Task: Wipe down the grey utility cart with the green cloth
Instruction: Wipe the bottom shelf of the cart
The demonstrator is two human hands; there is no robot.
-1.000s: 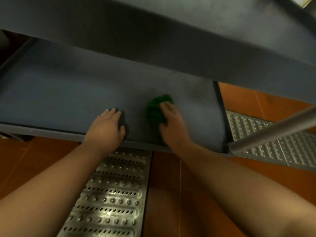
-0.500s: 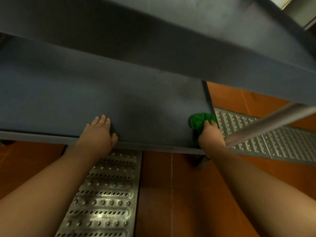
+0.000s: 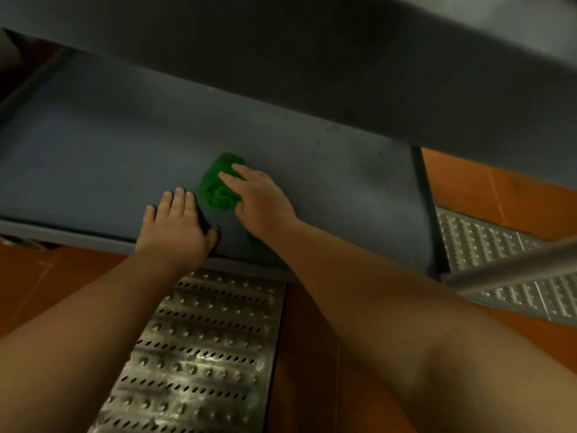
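Grey utility cart lower shelf getting wiped: right hand pressing flat on green cloth, left hand bracing flat; scuffs at right remaining.

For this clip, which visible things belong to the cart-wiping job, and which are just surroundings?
Part of the job:
- green cloth, bunched on the shelf
- grey utility cart, its lower shelf being wiped
- right hand, pressing on the cloth
- left hand, resting flat on the shelf beside the cloth

Just surroundings:
- metal floor grate
- orange floor tiles
- metal pole
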